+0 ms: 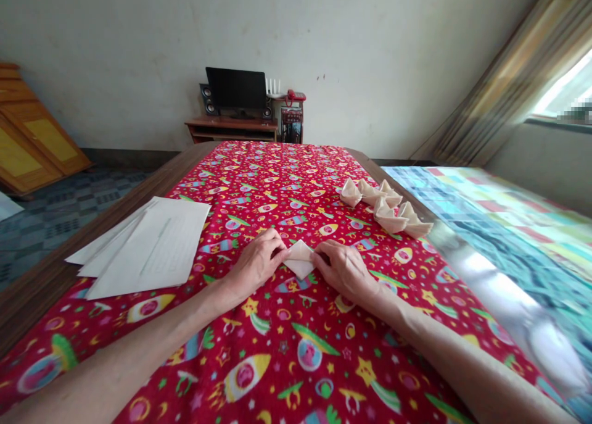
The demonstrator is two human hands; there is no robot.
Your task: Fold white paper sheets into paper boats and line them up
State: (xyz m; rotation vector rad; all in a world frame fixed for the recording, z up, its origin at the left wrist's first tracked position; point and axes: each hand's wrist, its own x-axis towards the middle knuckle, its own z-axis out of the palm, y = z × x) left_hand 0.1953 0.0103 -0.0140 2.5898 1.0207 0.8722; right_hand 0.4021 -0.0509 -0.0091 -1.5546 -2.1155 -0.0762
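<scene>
The left hand and right hand pinch a folded paper at its left and right corners. Sheets lie left; paper boats sit far right.

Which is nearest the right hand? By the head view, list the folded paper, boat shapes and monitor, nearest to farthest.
1. Folded paper, touching the right hand.
2. Boat shapes, farther out, to its right.
3. Monitor, across the room, ahead left.
</scene>
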